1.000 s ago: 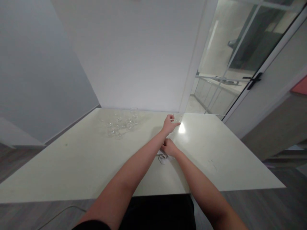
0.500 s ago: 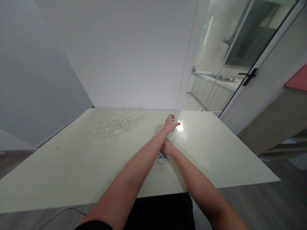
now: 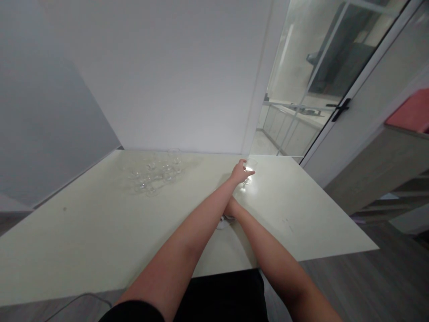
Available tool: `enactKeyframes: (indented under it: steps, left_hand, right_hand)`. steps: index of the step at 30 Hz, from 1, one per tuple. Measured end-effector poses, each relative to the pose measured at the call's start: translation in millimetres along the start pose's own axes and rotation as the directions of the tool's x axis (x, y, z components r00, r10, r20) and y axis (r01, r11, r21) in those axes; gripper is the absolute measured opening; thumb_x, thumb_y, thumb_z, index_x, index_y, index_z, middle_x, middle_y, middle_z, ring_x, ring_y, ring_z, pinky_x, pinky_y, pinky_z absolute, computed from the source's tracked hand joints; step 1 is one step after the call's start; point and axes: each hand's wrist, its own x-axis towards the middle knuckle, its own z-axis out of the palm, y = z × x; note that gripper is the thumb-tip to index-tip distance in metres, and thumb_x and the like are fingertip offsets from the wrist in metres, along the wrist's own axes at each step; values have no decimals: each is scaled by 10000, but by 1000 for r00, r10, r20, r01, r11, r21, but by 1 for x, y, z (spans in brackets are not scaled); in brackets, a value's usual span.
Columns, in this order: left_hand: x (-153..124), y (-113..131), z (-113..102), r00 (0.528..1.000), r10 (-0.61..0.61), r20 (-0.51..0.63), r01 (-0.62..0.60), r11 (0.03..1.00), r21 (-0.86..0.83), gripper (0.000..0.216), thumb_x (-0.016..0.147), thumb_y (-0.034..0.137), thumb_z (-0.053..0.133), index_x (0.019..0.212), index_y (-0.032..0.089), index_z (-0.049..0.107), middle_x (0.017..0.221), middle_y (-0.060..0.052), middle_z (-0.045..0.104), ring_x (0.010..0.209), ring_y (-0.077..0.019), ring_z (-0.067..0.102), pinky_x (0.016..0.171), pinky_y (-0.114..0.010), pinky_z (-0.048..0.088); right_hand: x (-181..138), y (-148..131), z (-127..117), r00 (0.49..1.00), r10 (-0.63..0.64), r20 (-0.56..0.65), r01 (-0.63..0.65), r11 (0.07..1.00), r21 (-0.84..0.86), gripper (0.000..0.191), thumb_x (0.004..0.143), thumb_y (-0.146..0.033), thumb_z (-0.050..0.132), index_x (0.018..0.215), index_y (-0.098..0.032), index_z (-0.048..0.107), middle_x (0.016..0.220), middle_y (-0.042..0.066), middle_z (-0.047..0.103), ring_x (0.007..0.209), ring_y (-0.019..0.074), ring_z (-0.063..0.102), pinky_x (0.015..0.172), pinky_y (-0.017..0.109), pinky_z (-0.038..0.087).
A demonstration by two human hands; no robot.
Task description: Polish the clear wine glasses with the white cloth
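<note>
My left hand (image 3: 240,172) reaches across the pale table (image 3: 83,232) and is closed on a clear stemmed glass (image 3: 250,167), which stands upright near the far edge beside a bright light reflection. My right hand (image 3: 232,208) lies closer to me, partly hidden under my left forearm. Its fingers are curled on a crumpled white cloth (image 3: 221,222) that rests on the tabletop.
Several more clear glasses (image 3: 150,173) stand grouped at the table's far left, by the white wall. A glass door with a black handle (image 3: 339,110) is at the right, and a wooden shelf unit (image 3: 378,170) stands past the table's right edge. A thin cable (image 3: 77,299) hangs below the near edge.
The view has swung a little to the right. My left hand has closed round the stemmed glass it was reaching for. My right hand stays on the cloth.
</note>
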Motion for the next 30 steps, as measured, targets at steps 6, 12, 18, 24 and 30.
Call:
enactKeyframes:
  steps: [6,12,18,24,30]
  left_hand:
    - [2,7,-42,997,74,-14,-72,990,124,774,595,468,766,1206,130,434,1065,-142,564,865,-214,582,784,-340,457]
    - [-4,6,-173,907,345,-241,-13,596,803,550,768,429,585,1219,141,456,1234,-168,504,1184,-321,413,989,-472,299]
    - [-5,-8,-260,916,152,-371,341,188,921,827,702,606,562,1292,48,410,1292,-266,461,1251,-425,311,1002,-656,62]
    - [4,-11,-262,962,18,-271,265,161,951,749,692,622,582,1192,68,516,1055,-221,625,1126,-415,474,1008,-652,-19]
    - [5,5,-250,939,300,-167,-36,569,822,621,725,452,666,1254,177,492,1218,-191,497,999,-312,578,906,-464,400]
  right_hand:
    - [-13,-11,-5,999,38,18,-31,958,-286,209,774,-330,547,720,-161,658,662,30,645,715,180,568,661,261,416]
    - [-12,-19,-4,999,23,41,-3,902,-431,347,844,-418,477,704,-145,639,626,-3,574,591,97,463,535,205,287]
    - [-11,-20,-3,998,25,50,-2,912,-411,323,852,-407,486,788,-154,676,708,16,634,641,110,517,575,207,320]
    - [-13,-19,-5,999,25,28,-12,923,-386,321,840,-407,503,755,-155,682,685,12,632,631,114,522,581,212,327]
    - [-12,-15,-6,999,29,16,-23,960,-278,354,825,-441,496,670,-156,637,619,-13,573,581,96,472,544,204,305]
